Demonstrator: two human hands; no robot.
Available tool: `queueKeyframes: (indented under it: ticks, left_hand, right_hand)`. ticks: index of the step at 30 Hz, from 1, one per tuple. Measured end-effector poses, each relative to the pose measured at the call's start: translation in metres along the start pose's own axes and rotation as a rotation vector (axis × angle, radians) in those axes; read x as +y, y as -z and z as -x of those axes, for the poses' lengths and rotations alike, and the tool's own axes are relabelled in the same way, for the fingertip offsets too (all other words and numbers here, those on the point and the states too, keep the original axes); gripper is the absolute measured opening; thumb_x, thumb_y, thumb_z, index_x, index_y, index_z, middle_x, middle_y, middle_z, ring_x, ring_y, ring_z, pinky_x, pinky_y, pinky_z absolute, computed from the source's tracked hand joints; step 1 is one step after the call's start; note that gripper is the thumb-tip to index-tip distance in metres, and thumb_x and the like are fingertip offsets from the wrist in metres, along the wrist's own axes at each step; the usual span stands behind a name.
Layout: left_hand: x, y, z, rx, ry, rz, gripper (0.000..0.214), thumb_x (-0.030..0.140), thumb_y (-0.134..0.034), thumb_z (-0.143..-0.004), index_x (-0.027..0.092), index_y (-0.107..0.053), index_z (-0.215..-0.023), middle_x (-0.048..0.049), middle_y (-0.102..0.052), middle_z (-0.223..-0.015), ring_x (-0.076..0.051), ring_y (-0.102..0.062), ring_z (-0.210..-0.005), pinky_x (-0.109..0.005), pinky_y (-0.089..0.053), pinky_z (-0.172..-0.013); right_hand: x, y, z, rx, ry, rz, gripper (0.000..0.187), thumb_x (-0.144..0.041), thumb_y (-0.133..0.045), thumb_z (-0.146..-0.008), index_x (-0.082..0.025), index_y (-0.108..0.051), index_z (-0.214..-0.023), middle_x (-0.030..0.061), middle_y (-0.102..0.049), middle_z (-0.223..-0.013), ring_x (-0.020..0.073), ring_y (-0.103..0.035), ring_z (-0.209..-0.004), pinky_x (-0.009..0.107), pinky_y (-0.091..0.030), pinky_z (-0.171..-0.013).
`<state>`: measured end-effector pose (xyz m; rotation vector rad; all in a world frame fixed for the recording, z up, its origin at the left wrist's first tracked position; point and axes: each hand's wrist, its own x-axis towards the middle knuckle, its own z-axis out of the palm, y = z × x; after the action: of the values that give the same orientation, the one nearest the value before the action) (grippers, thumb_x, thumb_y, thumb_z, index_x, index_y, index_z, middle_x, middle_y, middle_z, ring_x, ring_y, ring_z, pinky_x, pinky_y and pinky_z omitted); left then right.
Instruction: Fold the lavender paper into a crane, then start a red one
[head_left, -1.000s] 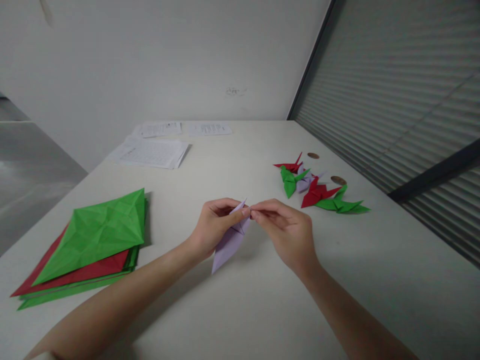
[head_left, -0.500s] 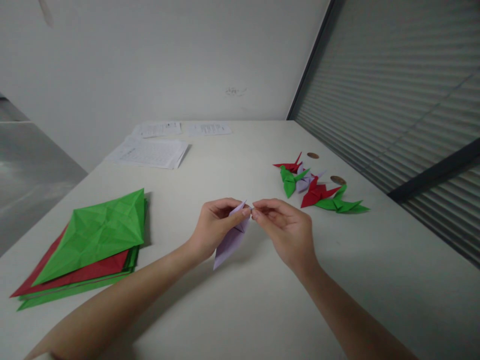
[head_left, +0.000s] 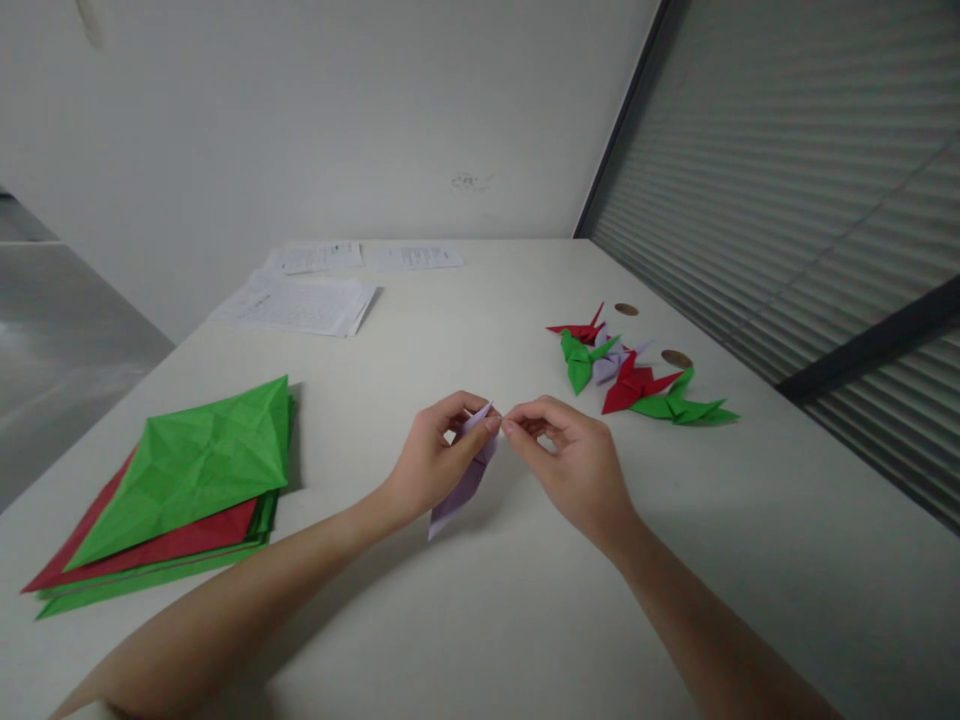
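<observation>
Between thumb and fingers, my left hand (head_left: 439, 450) pinches a folded piece of lilac origami paper (head_left: 459, 498) above the table. One pointed end of the paper hangs down to the lower left, and another tip sticks up by the thumb. My right hand (head_left: 566, 455) is closed in a pinch at the paper's right-hand end, close against the left fingertips. The bit between the right thumb and index finger is mostly covered by the fingers.
A stack of creased green and red paper (head_left: 217, 450) lies at the left. Several folded paper cranes (head_left: 634, 385) in red, green and lilac sit at the right, near two round brown discs (head_left: 676, 358). Printed sheets (head_left: 300, 305) lie at the back left of the white table (head_left: 465, 350).
Both hands stay almost in place. My right hand has tilted slightly and its fingers have curled in more at the paper's end; the lilac paper has turned a little.
</observation>
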<state>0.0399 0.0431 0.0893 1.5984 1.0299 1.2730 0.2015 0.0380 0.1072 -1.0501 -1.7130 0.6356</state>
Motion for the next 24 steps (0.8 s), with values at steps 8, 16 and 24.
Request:
queueKeyframes:
  ticks: [8,16,24]
  left_hand:
    - [0.0020,0.0000,0.0004,0.000,-0.054,-0.064,0.021,0.036,-0.062,-0.088,0.016,-0.066,-0.080,-0.0003,-0.061,-0.071,-0.012,-0.050,-0.066,-0.022,-0.039,-0.065]
    - [0.0072,-0.0001,-0.0022,-0.006,-0.032,-0.054,0.022,0.035,-0.063,-0.085,0.016,-0.066,-0.077,-0.0008,-0.062,-0.069,-0.011,-0.052,-0.065,-0.023,-0.040,-0.064]
    - [-0.0015,-0.0003,-0.0040,-0.109,0.169,0.181,0.031,0.043,-0.076,-0.073,0.013,-0.069,-0.078,-0.0029,-0.065,-0.070,-0.012,-0.056,-0.063,-0.023,-0.043,-0.061]
  right_hand:
    - [-0.0016,0.0022,-0.0016,-0.019,0.048,0.056,0.008,-0.019,-0.061,-0.082,-0.020,-0.064,-0.075,0.0015,-0.065,-0.070,0.0141,-0.059,-0.063,0.026,-0.049,-0.060]
    - [-0.0006,0.0020,-0.0017,-0.017,0.054,0.056,0.008,-0.018,-0.061,-0.081,-0.019,-0.064,-0.074,0.0007,-0.063,-0.070,0.0135,-0.059,-0.063,0.025,-0.048,-0.061]
    - [0.0037,0.0072,-0.0058,-0.024,-0.046,-0.076,0.007,-0.023,-0.063,-0.079,-0.019,-0.063,-0.073,-0.0002,-0.064,-0.067,0.0137,-0.060,-0.062,0.025,-0.050,-0.060]
